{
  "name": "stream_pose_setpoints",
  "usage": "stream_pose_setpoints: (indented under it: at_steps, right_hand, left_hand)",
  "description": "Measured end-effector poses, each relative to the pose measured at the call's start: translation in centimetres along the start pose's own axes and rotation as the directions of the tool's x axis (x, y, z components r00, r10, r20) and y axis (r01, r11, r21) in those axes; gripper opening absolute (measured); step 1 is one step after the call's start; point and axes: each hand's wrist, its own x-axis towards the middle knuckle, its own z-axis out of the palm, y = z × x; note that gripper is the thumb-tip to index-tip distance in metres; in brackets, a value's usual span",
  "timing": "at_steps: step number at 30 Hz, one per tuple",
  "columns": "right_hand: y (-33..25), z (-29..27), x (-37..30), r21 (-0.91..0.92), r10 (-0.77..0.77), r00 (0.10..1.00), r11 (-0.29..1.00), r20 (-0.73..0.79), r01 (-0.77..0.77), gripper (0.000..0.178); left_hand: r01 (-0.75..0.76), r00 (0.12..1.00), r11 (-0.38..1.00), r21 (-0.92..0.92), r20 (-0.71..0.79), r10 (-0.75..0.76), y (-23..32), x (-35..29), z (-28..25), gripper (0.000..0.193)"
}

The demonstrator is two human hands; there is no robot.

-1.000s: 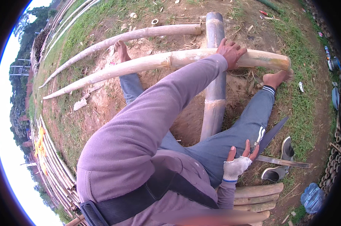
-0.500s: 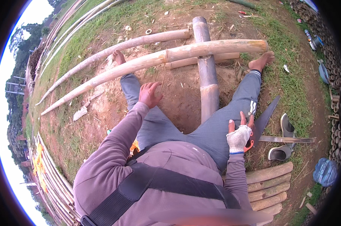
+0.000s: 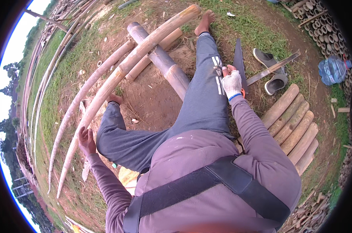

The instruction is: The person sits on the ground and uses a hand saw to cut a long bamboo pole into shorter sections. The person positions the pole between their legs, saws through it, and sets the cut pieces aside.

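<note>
My left hand [image 3: 87, 140] is bare, its fingers apart, at the near part of a long pale bamboo pole [image 3: 102, 92]. Whether it touches the pole, I cannot tell. My right hand [image 3: 232, 83], in a white knit fingerless glove, lies by my right knee and is closed on a handsaw [image 3: 240, 64]. The saw's dark blade points away from me, and a bit of orange handle shows beside the wrist; the grip itself is mostly hidden. The long pole rests across a thick grey bamboo post [image 3: 172, 72] lying between my legs.
A second slender pole [image 3: 84, 91] and a shorter piece [image 3: 139, 69] lie beside the long one. To the right are grey clogs [image 3: 276, 84], a split bamboo strip [image 3: 275, 68], a row of cut bamboo [image 3: 290, 120] and a blue water jug [image 3: 333, 72]. Stacked bamboo [image 3: 321, 31] stands beyond.
My view has swung to the right. My left hand has moved left and nearer, toward the long pole, and my left leg has bent inward. The right hand stays with the saw.
</note>
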Motion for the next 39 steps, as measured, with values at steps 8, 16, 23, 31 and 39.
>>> stream_pose_setpoints:
  at_steps: [8,16,23,31,39]
  right_hand:
    - [6.5,-5.1,-0.1,-0.482,0.508,0.84,0.697,-0.19,-0.531,0.054]
    - [22.1,-4.5,1.0,0.127,0.64,0.766,0.756,0.063,-0.642,0.028]
    - [20.1,-3.4,0.9,0.442,0.524,0.842,0.729,0.13,-0.522,0.024]
    - [14.6,-1.1,5.5,-0.239,0.341,0.872,0.868,-0.351,-0.435,0.05]
    - [19.8,-2.8,10.5,-0.485,0.521,0.793,0.629,-0.316,-0.607,0.063]
  left_hand:
    - [-0.15,0.883,0.939,0.308,0.47,-0.013,-1.8,11.1,0.6,0.06]
    - [-0.532,0.768,0.764,0.364,0.588,0.255,5.1,15.3,15.0,0.101]
    - [-0.497,0.768,0.7,0.513,0.636,0.079,3.6,19.6,23.0,0.125]
    - [-0.454,0.733,0.7,0.55,0.678,-0.058,4.5,20.3,24.7,0.104]
    - [-0.567,0.706,0.706,0.423,0.691,0.153,13.6,21.0,29.3,0.081]
